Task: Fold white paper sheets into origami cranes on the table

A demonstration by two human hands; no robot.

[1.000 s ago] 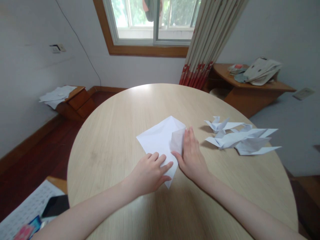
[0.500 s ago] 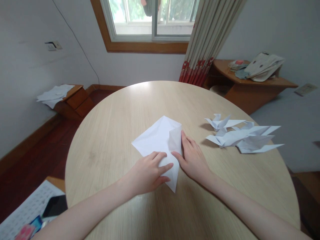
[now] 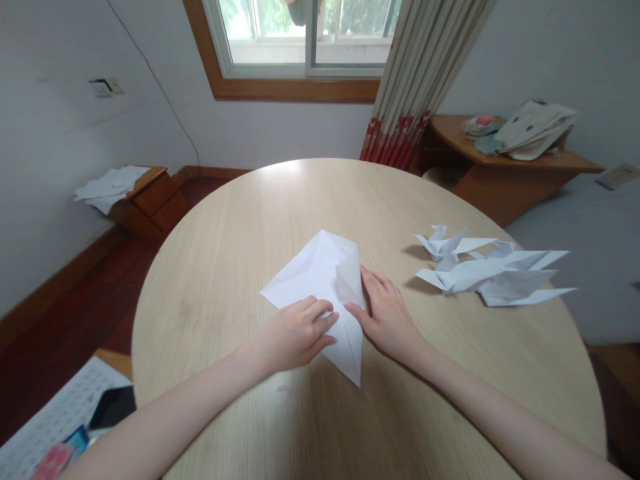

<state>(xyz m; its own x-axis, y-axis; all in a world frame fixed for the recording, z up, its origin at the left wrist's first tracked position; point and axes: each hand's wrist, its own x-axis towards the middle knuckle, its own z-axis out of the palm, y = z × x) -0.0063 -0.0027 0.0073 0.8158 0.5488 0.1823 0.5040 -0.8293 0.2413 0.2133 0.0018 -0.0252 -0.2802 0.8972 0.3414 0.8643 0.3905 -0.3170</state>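
The creased white paper (image 3: 305, 272) lies on the round surface (image 3: 220, 233) before you. Your left hand (image 3: 295, 331) rests on its near left part, fingers slightly spread. Your right hand (image 3: 389, 312) touches its right edge, fingers close together, thumb beside the folded flap (image 3: 350, 277); whether they pinch is unclear. Folded paper birds (image 3: 473, 275) sit farther right.

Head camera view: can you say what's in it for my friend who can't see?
A person's left hand and right hand touch a partly folded white paper on a round table. Folded paper shapes sit to the right; a window and curtain are behind.
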